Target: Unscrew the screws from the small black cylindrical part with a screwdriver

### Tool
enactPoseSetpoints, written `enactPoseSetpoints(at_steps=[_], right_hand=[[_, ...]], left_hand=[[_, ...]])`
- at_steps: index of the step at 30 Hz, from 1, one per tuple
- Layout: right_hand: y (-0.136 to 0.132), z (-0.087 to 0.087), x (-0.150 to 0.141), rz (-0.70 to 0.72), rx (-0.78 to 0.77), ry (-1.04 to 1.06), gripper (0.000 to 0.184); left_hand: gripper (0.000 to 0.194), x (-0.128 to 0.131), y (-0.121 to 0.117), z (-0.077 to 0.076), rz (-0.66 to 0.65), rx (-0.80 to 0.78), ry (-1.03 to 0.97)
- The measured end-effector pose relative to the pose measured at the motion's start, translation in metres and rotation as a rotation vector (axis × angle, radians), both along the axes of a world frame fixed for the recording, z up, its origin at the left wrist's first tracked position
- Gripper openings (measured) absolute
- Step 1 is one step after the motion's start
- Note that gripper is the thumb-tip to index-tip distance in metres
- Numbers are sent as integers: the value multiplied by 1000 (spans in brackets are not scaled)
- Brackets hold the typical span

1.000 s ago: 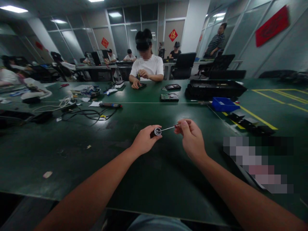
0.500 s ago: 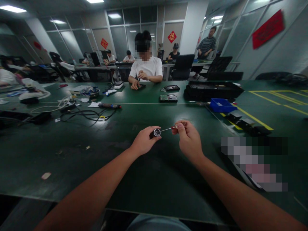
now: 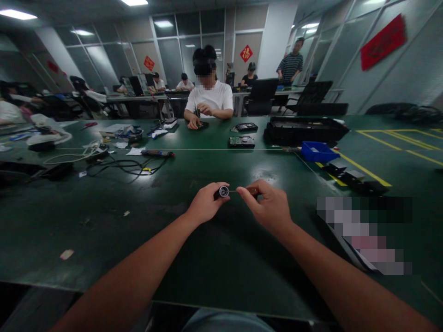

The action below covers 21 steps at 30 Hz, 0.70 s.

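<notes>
One dark cylinder (image 3: 224, 191) sits in the left fingers' (image 3: 210, 187) grip above the desk (image 3: 242, 267); right fingers (image 3: 246, 196) clasp a screwdriver-like tool (image 3: 255, 190), shaft at its open end, progress inside hidden

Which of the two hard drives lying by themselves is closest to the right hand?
The front hard drive, with green circuit board showing. It's nearer the right hand; the rear hard drive lies farther back.
</notes>
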State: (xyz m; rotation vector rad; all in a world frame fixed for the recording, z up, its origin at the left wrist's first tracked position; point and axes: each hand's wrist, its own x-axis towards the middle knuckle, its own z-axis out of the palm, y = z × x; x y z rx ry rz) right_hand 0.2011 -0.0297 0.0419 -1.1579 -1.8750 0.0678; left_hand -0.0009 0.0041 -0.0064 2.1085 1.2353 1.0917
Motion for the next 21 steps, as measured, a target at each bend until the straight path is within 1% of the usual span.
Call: enactPoseSetpoints(at_steps=[2,4,8,10,13,16,18,21], right_hand=[[-1,2,0,86,-3,-30,10],[-3,4,0,140,-26,-60,10],[-4,4,0,115,-84,-68,19],[-3,2,0,107,-78,-41,19],[-2,0,-1,144,-83,-5,23],[-3,0,-1,133,-115,-13,20],[-3,1,-2,121,-108,-7,21],[-2,-3,-3,134,-133,136,24]], left_hand=[[35,0,0,0,-2,9,0],[34,-1,0,0,-1,13,12],[35,0,0,-1,-2,-3,27],[35,0,1,-1,6,-6,16],[35,0,1,-1,22,-10,-2],[35,0,1,-1,16,-13,8],[35,0,1,-1,17,-12,18],[35,0,1,0,40,-7,14]])
